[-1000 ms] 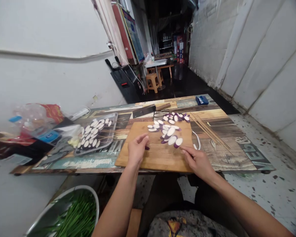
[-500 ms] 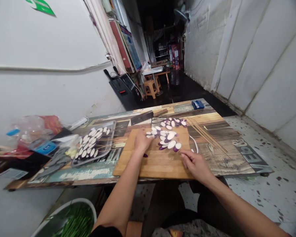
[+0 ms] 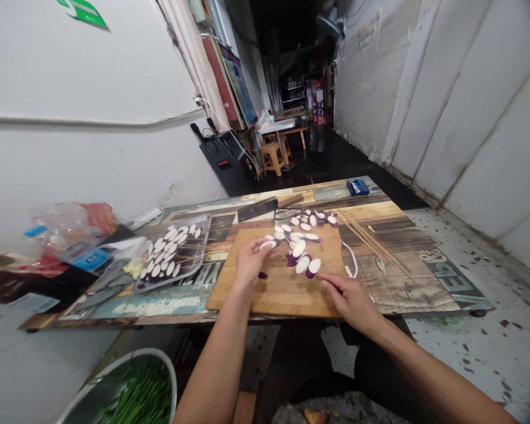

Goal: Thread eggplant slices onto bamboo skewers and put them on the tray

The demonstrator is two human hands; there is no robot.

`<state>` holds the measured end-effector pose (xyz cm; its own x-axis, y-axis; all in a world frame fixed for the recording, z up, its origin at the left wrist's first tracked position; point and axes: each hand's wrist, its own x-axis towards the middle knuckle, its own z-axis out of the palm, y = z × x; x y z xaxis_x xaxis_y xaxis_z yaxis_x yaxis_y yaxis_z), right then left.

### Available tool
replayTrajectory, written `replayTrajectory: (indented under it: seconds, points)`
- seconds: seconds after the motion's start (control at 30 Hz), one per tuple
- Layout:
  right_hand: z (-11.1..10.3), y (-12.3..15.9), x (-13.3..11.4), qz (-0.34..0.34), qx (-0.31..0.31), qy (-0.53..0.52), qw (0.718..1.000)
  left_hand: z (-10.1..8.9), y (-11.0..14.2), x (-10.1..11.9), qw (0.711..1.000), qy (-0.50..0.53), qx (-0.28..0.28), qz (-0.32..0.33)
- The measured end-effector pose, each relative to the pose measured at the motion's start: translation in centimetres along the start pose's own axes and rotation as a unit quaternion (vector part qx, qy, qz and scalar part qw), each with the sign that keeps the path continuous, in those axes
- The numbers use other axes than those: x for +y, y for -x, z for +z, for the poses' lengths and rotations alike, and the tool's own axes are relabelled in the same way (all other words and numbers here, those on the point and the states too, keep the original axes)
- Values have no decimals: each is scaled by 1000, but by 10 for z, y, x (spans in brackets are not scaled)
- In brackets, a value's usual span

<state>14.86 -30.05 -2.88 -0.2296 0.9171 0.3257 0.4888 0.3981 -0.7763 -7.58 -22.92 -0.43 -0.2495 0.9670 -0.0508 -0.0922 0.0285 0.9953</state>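
Wood-print tabletop [image 3: 424,294] under a cutting board [image 3: 287,297]; left hand [image 3: 248,262], over the loose slices half a second ago, now has a white slice [image 3: 268,245] pinched at its fingertips; right hand [image 3: 351,297] clamped on a thin skewer [image 3: 320,275], its grip end hidden by fingers; greens bowl [image 3: 174,377] cut off by the lower edge; purple-rimmed slices [image 3: 313,267] on the skewer, just beyond and left of the right grip.
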Motion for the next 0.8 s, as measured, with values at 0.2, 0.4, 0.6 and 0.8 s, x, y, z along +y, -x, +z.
replayTrajectory:
  seconds: [0.2, 0.4, 0.6, 0.8]
  points:
    - [0, 4, -9, -13, -38, 6, 999, 8, 15, 12, 985, 150, 21, -85]
    - [1, 6, -9, -21, -43, 18, 999, 12, 18, 16, 976, 190, 23, -99]
    - [1, 5, -8, -24, -45, 19, 999, 13, 19, 17, 975, 198, 27, -96]
    - [1, 5, -9, -14, -47, 11, 999, 14, 19, 17, 975, 198, 30, -94]
